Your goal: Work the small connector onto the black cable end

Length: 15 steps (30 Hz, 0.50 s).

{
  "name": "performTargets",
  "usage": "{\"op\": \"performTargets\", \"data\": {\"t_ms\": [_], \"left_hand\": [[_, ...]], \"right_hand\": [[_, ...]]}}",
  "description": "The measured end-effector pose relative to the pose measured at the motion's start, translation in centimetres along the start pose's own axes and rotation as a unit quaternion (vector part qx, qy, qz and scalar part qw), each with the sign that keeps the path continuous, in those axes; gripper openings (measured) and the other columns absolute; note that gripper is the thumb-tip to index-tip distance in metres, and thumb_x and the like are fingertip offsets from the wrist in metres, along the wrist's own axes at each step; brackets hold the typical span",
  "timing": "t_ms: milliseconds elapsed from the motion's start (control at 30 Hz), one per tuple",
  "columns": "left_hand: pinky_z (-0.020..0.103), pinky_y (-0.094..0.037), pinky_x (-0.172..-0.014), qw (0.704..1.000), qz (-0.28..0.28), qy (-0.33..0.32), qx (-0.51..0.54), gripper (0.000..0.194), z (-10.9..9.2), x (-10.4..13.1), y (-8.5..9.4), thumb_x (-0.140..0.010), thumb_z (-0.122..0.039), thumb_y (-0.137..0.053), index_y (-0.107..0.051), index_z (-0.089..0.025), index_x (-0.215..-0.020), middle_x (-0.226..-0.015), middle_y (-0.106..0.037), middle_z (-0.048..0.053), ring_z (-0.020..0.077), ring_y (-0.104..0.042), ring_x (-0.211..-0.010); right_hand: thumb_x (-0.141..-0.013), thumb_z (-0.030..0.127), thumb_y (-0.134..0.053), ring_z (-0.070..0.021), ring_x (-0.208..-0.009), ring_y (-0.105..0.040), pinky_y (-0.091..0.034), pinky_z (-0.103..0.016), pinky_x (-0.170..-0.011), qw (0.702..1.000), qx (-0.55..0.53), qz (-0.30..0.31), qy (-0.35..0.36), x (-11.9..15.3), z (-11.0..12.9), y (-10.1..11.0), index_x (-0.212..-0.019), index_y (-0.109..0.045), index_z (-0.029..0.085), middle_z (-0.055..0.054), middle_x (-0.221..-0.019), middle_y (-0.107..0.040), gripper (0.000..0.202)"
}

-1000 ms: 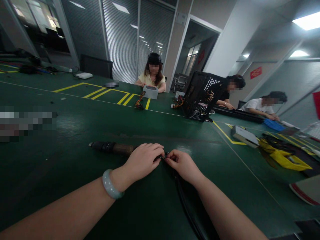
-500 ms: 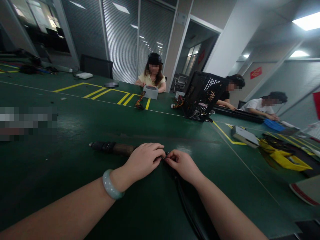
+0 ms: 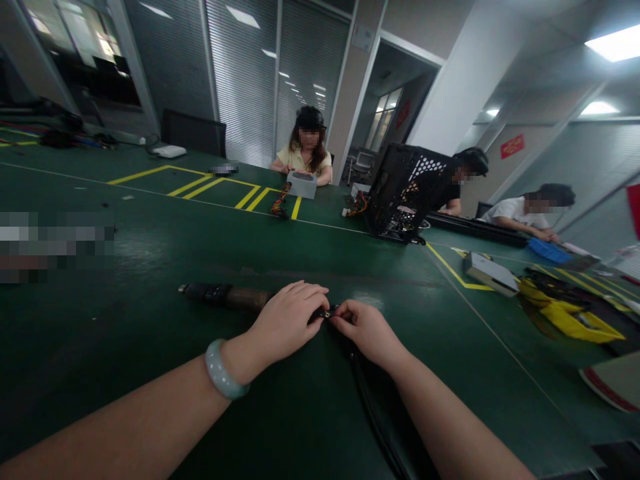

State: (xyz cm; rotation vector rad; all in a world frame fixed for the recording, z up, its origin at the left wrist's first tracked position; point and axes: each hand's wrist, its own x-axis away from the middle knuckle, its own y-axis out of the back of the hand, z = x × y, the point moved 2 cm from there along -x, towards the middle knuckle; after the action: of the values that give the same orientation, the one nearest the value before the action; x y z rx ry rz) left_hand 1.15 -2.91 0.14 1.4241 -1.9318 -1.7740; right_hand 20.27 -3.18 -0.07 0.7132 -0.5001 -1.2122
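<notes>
A dark electric screwdriver (image 3: 225,295) lies on the green table, its bit tip pointing left. My left hand (image 3: 287,312), with a pale bangle at the wrist, is curled round the tool's rear end and hides it. Close on its right, my right hand (image 3: 367,330) is closed in a pinch on the end of a black cable (image 3: 367,400). A small bit of metal shows between the two sets of fingertips; its exact shape is too small to make out. From there the cable runs toward me, partly beside my right forearm.
Beyond my hands stands an open black computer case (image 3: 407,190). A grey power supply (image 3: 301,185) sits before a person across the table. To the right are a grey metal box (image 3: 490,273) and a yellow tray (image 3: 580,320). Two other people work at the far right.
My hands stay nearly in place; slightly more of the metal bit shows between the fingertips. At the back right, a person's arm has drawn back behind the computer case.
</notes>
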Motion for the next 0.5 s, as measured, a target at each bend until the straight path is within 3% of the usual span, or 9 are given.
{"op": "performTargets", "data": {"t_ms": [500], "left_hand": [[0.046, -0.043, -0.100, 1.000, 0.015, 0.008, 0.010, 0.013, -0.23, -0.07, 0.42, -0.082, -0.019, -0.061, -0.061, -0.023, -0.094, -0.124, -0.061, 0.002, 0.0238, -0.055, -0.116]], "right_hand": [[-0.086, 0.032, -0.062, -0.0133, -0.068, -0.060, -0.039, -0.023, -0.060, 1.000, -0.001, 0.000, 0.001, -0.01, 0.04, -0.07, -0.085, -0.066, 0.021, 0.002, -0.078, -0.069, 0.012]]}}
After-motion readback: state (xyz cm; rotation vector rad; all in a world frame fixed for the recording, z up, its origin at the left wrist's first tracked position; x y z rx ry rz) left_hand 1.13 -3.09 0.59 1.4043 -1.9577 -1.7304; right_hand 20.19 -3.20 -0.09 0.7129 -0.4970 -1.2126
